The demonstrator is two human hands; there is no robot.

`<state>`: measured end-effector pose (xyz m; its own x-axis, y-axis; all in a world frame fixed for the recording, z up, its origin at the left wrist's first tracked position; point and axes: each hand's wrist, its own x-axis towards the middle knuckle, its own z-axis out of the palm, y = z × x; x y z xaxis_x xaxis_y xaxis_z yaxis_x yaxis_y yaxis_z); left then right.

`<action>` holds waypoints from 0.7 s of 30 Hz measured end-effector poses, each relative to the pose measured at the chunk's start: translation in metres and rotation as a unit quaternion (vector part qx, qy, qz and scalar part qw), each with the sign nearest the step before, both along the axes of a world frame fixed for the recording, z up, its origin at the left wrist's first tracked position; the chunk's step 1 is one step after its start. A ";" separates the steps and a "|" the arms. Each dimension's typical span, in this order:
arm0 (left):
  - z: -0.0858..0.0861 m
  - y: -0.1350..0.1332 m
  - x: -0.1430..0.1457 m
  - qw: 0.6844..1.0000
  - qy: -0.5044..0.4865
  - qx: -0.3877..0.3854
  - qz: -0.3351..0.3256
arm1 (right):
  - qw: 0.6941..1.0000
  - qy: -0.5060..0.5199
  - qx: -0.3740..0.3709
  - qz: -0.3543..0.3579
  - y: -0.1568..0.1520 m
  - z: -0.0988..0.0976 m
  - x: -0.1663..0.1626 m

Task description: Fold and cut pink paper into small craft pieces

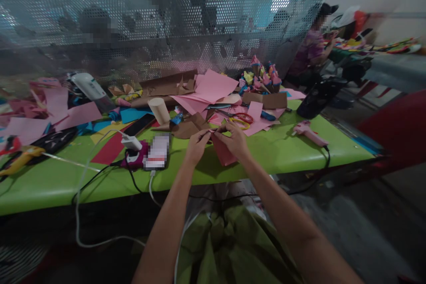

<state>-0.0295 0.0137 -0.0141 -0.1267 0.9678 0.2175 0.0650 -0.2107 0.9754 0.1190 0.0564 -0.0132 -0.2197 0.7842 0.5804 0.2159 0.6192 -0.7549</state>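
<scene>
Both my hands meet over the green table (293, 148) on one folded piece of red paper (222, 152). My left hand (197, 145) pinches its upper left edge with closed fingers. My right hand (234, 140) grips its top right part, fingers curled. The paper hangs slanted below the hands, just above the table's front edge. Brown paper scraps (189, 127) lie just behind my hands.
Pink sheets (213, 87), a cream paper cone (159, 111), scissors with red and yellow handles (241, 120), a pink glue gun (308, 133), a phone on a charging cable (156, 152) and small finished paper pieces (261, 76) crowd the table. A perforated screen stands behind. Another person sits far right.
</scene>
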 end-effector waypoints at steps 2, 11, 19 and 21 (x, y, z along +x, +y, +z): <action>0.000 0.000 0.000 1.000 0.000 0.001 0.003 | 1.000 0.002 -0.006 -0.002 0.000 0.000 0.000; -0.002 0.002 0.000 0.997 0.058 0.037 0.033 | 1.000 -0.002 -0.011 0.014 -0.001 0.002 0.002; -0.003 0.002 0.001 0.995 0.082 0.042 0.026 | 1.000 0.007 0.003 -0.022 -0.002 -0.001 -0.002; -0.003 0.002 0.001 0.996 0.074 0.040 0.028 | 0.999 0.006 0.011 -0.037 -0.003 -0.002 -0.004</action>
<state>-0.0281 0.0155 -0.0174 -0.1412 0.9391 0.3134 0.2199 -0.2789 0.9348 0.1151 0.0533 -0.0149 -0.1536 0.7848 0.6005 0.2532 0.6186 -0.7438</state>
